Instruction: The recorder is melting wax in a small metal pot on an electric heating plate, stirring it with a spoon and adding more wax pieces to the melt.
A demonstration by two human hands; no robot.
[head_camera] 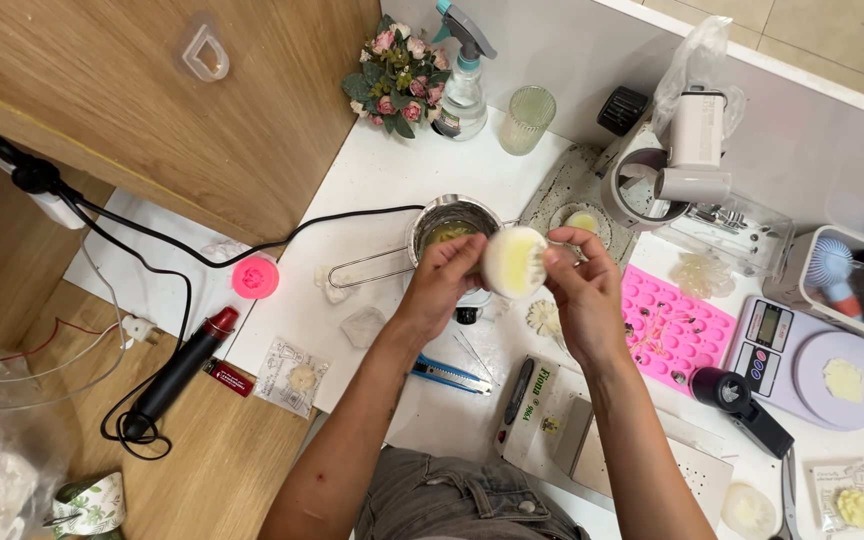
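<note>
Round, pale-yellow, soft mould sits gripped between both hands, left hand and right hand pinching opposite edges, above the white surface, just near the small steel saucepan.

Round white silicone mould, yellowish inside, held tilted above saucepan.

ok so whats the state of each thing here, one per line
left hand: grip closed on the mould's left edge
right hand: grip closed on its right edge
round white mould with yellowish fill: held tilted above the pot
small steel pot with long wire handle: upright, yellow liquid inside
pink silicone tray: lying flat
black heat gun: lying on its side, cord attached
ribbed glass tumbler: upright
</note>
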